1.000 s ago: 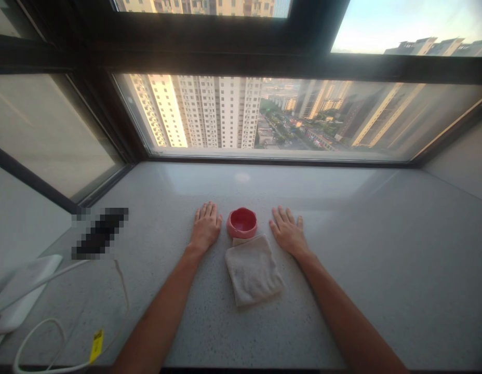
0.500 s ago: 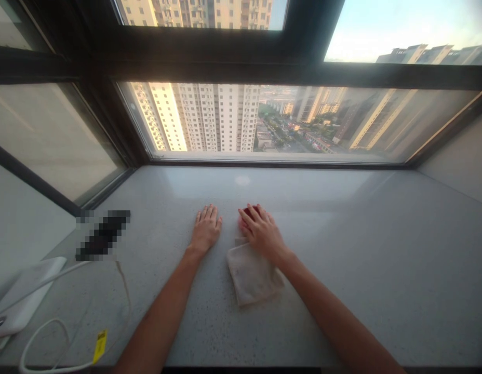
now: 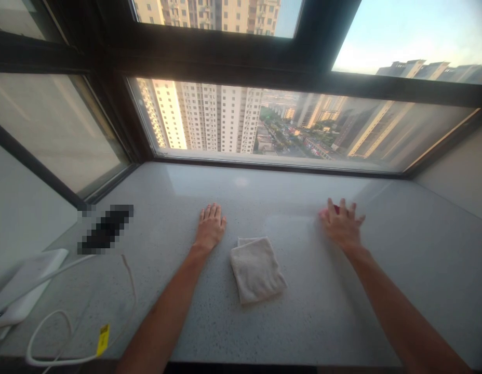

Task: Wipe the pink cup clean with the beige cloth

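Beyond the large dark-framed window (image 3: 264, 124), high-rise towers stand over a street, and below it you have a speckled stone surface (image 3: 315, 322) running wide in front of you. Take the folded beige towel (image 3: 257, 270) near its middle as your landmark. Well left of the towel lie a white power bank (image 3: 26, 283) with its white cable (image 3: 50, 356) and a pixelated, unreadable dark object (image 3: 106, 228). Your left hand (image 3: 210, 226) sits just beyond the towel's left corner, flat, open and holding nothing. Your right hand (image 3: 342, 224) is well to the right of the towel, fingers spread over a red bowl (image 3: 323, 212) that shows only as a sliver, so I cannot tell whether you are gripping it. The step in hand looks like shifting that bowl along the surface; going further calls for keeping your fingers firmly on it.
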Available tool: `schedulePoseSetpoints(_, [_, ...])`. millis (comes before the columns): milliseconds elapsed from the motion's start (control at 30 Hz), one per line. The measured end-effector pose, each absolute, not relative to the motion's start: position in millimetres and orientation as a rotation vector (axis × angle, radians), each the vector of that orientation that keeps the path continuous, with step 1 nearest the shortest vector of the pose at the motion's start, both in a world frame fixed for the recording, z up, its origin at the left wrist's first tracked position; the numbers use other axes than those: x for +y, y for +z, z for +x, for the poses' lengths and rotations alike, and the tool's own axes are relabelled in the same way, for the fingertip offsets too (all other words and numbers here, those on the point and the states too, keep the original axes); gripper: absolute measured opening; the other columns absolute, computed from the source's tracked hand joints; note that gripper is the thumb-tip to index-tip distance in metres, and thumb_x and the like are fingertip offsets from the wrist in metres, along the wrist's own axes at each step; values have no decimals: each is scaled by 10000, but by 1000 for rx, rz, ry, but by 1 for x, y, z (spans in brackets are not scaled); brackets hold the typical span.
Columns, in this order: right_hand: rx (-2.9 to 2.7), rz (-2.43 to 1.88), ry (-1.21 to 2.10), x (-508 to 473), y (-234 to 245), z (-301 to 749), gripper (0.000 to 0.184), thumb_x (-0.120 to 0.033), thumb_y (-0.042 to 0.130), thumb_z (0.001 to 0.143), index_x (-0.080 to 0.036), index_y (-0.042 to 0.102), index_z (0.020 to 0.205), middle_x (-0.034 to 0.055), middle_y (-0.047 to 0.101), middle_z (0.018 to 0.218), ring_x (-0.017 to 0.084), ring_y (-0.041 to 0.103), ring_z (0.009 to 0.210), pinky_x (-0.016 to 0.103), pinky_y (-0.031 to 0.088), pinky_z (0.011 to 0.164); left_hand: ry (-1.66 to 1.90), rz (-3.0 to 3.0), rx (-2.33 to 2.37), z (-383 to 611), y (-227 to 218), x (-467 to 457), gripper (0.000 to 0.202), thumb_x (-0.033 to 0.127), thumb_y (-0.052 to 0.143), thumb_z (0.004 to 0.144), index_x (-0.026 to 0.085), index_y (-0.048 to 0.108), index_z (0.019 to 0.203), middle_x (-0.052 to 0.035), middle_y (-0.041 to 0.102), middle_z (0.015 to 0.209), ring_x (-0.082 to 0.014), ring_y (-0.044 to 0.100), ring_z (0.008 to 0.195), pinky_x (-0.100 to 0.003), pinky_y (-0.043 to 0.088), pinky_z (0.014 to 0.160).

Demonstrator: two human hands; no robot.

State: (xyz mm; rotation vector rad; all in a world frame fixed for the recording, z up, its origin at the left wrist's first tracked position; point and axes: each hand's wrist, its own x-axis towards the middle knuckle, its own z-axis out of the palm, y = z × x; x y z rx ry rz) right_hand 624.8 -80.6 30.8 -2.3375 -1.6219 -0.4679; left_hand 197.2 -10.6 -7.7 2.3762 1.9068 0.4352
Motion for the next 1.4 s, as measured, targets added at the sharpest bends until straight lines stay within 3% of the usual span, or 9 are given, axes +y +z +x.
schedulePoseSetpoints(100, [-1942,-1925,-397,-122,37,519,661,-396,296,1143,-133,248,1747,211,253,1805,398,106,1703,715,174,1314,461,2386,1909,195,-10,-9,604,360,369,1096,119,482,1638,-163,411,1745,-318,368,1644,-515,247,1379])
schedulePoseSetpoints(200, [-2429,-1392,19,-177,26,425,709,-487,437,1127,-308,186,1765,61,281,1815,305,225,1692,572,270,1351,456,2386,1891,192,-11,-9,606,364,368,1096,131,472,1646,-153,399,1752,-308,354,1652,-506,246,1380])
schedulePoseSetpoints(267, [-2482,-1325,121,-200,11,406,731,-500,478,1116,-352,170,1762,32,328,1796,296,322,1660,563,301,1345,444,2383,1877,191,-10,-9,616,369,354,1097,116,466,1648,-158,391,1756,-310,342,1658,-502,241,1382])
schedulePoseSetpoints(467, [-2094,-2034,-133,-200,-36,564,685,-492,259,1116,-242,264,1753,99,322,1795,331,278,1674,636,267,1327,445,2375,1853,192,-9,-10,630,373,330,1097,91,455,1646,-171,383,1758,-326,329,1662,-514,215,1385])
schedulePoseSetpoints(633, [-1734,-2373,-277,-204,-39,681,760,-516,227,1061,-170,315,1732,224,438,1719,453,380,1609,768,324,1230,459,2360,1860,197,-10,-11,636,368,333,1093,70,455,1642,-184,373,1761,-345,320,1664,-523,212,1383])
schedulePoseSetpoints(733, [-1692,-2304,-419,-189,-28,665,742,-496,253,1069,-108,399,1684,278,413,1715,484,314,1630,794,275,1236,466,2360,1858,197,-10,-11,633,366,336,1091,75,458,1640,-184,383,1756,-342,324,1662,-524,219,1380])
schedulePoseSetpoints(933, [-1992,-1999,-129,-104,-9,534,641,-439,243,1125,-145,440,1659,168,416,1745,322,298,1664,591,244,1335,427,2367,1858,193,-11,-9,645,371,325,1094,65,439,1650,-183,368,1764,-336,314,1667,-513,203,1385])
schedulePoseSetpoints(1133, [-2063,-2101,95,-61,-9,470,638,-424,264,1136,-160,346,1710,144,295,1803,340,214,1686,675,132,1331,413,2384,1870,192,-8,-10,633,374,333,1096,90,447,1651,-171,378,1761,-335,323,1663,-522,217,1382])
schedulePoseSetpoints(1400, [-2067,-2068,141,-66,-11,477,643,-435,291,1136,-150,360,1707,119,288,1808,338,209,1688,652,100,1347,377,2397,1888,191,-7,-10,633,373,320,1102,85,443,1652,-166,385,1760,-328,329,1660,-505,211,1383])
